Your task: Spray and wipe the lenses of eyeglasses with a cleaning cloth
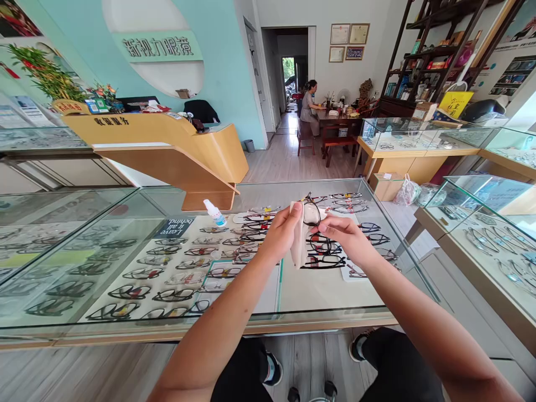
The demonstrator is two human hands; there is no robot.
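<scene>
Above the glass counter, my left hand [282,233] is closed on a pale cleaning cloth [297,245], which hangs down below the fingers. Part of the cloth lies behind or against a lens of a dark-rimmed pair of eyeglasses [312,213]. The fingers of my right hand [344,234] pinch the frame of these eyeglasses from the right side. Both hands are close together, with the eyeglasses between them. A white spray bottle [215,214] with a blue and red label stands on the counter to the left.
Rows of eyeglass frames [173,295] lie in the glass display counter [330,312] below my arms. A yellow reception desk [167,131] stands ahead on the left. Further display cases [422,142] line the right. A person [310,106] sits at a wooden table at the back.
</scene>
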